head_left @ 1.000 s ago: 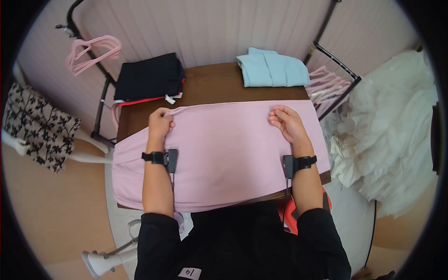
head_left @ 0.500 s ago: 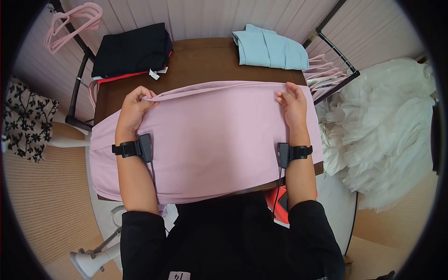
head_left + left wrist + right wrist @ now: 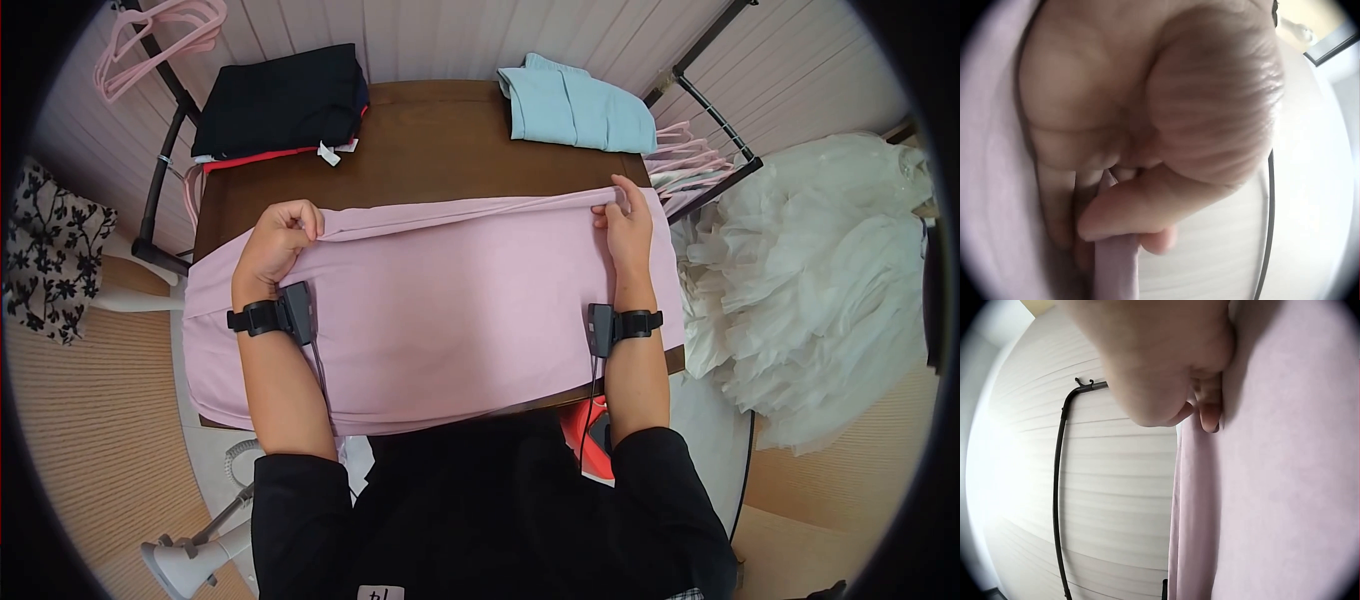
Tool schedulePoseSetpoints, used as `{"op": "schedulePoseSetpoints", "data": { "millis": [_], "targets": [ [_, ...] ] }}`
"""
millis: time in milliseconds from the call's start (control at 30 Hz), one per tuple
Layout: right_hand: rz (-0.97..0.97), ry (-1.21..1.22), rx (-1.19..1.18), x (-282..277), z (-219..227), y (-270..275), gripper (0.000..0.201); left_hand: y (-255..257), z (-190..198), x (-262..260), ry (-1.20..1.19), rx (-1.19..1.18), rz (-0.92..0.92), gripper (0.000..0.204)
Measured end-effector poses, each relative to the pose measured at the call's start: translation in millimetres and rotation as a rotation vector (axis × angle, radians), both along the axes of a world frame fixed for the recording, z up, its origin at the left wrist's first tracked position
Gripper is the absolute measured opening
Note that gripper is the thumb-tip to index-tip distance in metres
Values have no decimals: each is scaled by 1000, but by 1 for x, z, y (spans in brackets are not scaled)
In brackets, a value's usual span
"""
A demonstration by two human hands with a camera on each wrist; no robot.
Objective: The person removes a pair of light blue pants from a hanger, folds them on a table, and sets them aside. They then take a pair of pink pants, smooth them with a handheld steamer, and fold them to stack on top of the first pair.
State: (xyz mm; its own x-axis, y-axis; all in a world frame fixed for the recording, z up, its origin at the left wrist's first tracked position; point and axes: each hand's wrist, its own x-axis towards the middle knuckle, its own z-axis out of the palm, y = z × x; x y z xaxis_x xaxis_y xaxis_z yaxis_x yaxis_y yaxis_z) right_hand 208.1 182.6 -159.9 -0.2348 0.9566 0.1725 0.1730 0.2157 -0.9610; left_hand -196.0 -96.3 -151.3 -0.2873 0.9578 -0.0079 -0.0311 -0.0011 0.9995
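two hands on one cloth [image 3: 460, 310]. left hand [image 3: 277, 243]: thumb and fingers pinch the far edge toward the left; the left wrist view shows the strip passing under the thumb. right hand [image 3: 629, 228]: pinches the same edge near its right end, index finger stretched past it.

change: a second ago the right hand lay over the cloth, short of the edge, with only the left at it. half a second ago the edge bowed away between them; now it runs straighter, a loose fold along it. reading: with both hands on it, the edge is probably under control, the fold being the slack left in it.

cloth: spread over the near part of the table [image 3: 430, 140], long axis left to right, roughly along the table's near edge. right end fairly straight; left end tapers on its far side and is creased. which end is the top: cannot tell.

outward: black stack [image 3: 280, 105] at the table's far left, folded blue garment [image 3: 580, 105] at far right, both apart from the cloth. beyond: left hangers [image 3: 160, 45], right hangers [image 3: 690, 160], white dress [image 3: 810, 290] off to the right, floral skirt [image 3: 60, 255] to the left.
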Motion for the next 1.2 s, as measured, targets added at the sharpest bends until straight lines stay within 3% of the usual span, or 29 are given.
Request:
{"op": "schedulePoseSetpoints", "data": {
  "millis": [167,233,467,533,700,767,1200],
  "targets": [
    [26,-193,93,2,-2,6,41,0,3,3,-12,9,6,16],
    [49,-428,416,3,1,10,46,0,4,3,-20,17,6,16],
    [221,-626,494,2,32,18,46,-1,3,2,-31,33,6,16],
    [337,-948,380,0,48,26,39,-2,3,1,-35,24,11,16],
    [438,-1059,533,22,52,62,30,-2,6,3,-91,-13,31,18],
    [385,-1178,475,36,55,71,29,-1,7,4,-82,-10,41,18],
    [-2,-1285,551,126,46,77,24,-2,11,4,-26,-1,51,15]
  ]
}}
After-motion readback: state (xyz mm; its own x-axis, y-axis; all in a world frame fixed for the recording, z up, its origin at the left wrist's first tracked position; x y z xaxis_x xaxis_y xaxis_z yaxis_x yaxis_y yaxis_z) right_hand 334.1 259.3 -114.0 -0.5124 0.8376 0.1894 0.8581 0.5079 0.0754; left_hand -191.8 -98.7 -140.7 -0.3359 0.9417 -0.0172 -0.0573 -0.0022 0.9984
